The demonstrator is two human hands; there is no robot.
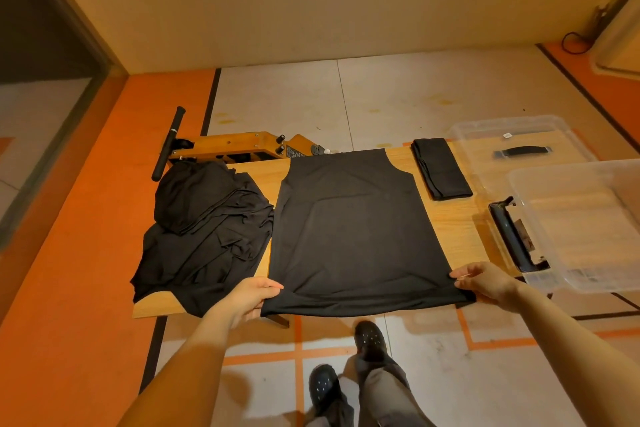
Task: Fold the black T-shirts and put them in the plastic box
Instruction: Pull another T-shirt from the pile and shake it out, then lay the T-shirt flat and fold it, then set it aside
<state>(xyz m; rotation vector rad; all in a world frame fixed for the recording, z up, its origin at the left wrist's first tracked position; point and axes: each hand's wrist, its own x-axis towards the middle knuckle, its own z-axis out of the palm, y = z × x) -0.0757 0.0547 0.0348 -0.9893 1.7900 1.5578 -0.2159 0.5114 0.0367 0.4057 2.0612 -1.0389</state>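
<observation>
Gripping the spread T-shirt hem, left hand at 7 o'clock, right hand at 5, fingers clamped on cloth over the tabletop.

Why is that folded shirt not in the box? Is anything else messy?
One folded shirt lies on the table beside the plastic box, not inside. A crumpled pile of shirts overhangs the table's left edge.

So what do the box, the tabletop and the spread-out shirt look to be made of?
The box looks like clear, glossy plastic: the tabletop shows through its walls. The tabletop looks like wood or wood-look laminate, with visible grain. The spread shirt looks like thin matte knit fabric, draping softly with slight wrinkles.
</observation>
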